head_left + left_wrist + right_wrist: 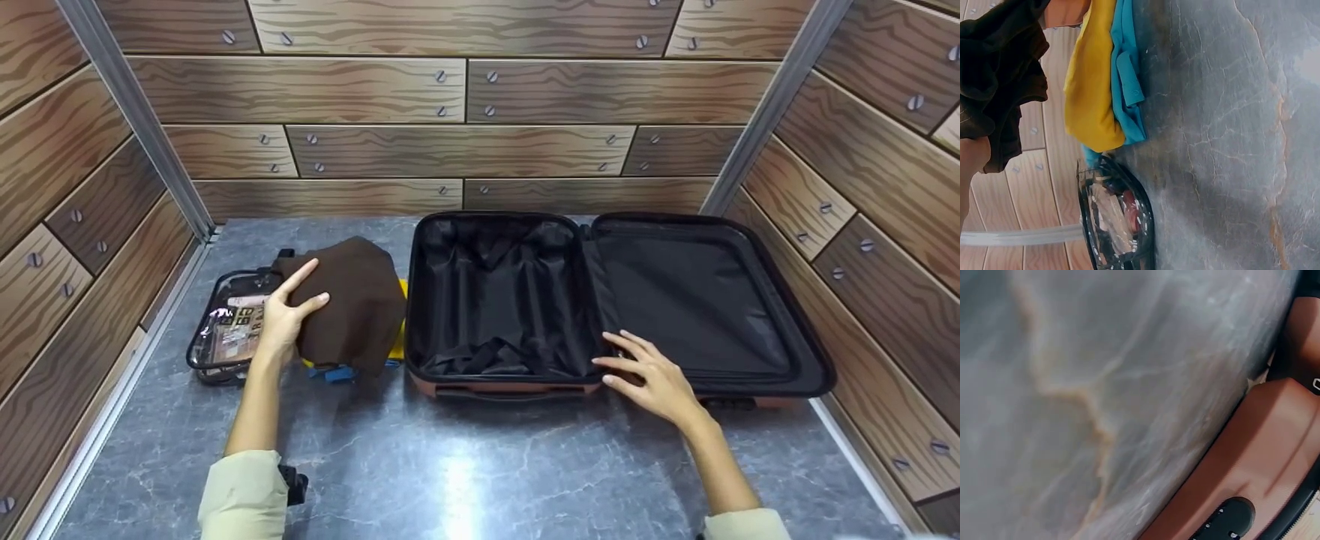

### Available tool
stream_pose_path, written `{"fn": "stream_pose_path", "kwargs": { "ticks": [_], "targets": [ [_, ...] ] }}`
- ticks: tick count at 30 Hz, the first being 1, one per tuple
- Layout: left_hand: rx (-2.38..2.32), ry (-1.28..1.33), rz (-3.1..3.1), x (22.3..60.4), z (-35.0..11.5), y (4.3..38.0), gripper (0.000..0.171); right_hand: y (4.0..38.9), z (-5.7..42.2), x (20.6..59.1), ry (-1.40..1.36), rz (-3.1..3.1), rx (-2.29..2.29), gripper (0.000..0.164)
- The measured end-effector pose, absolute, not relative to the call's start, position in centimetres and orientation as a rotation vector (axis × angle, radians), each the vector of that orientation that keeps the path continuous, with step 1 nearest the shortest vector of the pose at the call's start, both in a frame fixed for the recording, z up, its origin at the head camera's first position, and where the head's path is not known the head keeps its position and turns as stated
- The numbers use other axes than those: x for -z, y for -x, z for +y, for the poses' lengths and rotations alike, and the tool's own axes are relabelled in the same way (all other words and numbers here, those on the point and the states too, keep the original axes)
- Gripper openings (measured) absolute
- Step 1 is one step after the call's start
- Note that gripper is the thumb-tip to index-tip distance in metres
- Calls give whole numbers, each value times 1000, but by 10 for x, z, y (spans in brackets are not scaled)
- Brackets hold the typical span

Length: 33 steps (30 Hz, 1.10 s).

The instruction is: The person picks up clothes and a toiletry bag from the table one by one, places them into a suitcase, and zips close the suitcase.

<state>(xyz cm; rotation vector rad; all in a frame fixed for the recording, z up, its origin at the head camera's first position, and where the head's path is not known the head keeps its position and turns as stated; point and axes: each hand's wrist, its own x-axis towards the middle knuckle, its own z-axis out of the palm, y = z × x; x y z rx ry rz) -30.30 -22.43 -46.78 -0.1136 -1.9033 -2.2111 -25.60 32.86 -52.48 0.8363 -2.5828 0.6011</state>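
My left hand [283, 319] grips a folded dark brown garment [352, 307], thumb and a finger on top, the other fingers hidden under it. In the left wrist view the brown garment [999, 67] is raised above a folded yellow garment [1095, 84] and a blue garment [1123, 73] on the floor. A clear zip pouch [204, 330] with black trim lies left of them, small items inside. My right hand [651, 379] hovers with spread fingers over the front of the hinge of an open suitcase [510, 386]; contact cannot be told.
The suitcase has black-lined halves and a pinkish-brown shell [1258, 433]. Its right half [690, 300] lies flat near the right wall. Wood-patterned walls [465, 150] enclose the grey marbled surface [420, 465] at the back and both sides.
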Motion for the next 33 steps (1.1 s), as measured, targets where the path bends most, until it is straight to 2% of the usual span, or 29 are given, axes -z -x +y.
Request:
{"fn": "stream_pose_path", "kwargs": {
  "ticks": [33],
  "targets": [
    [2242,234,-1823,438,-189,300,55,258,329,523,-822,-2578,-682,30]
  ]
}}
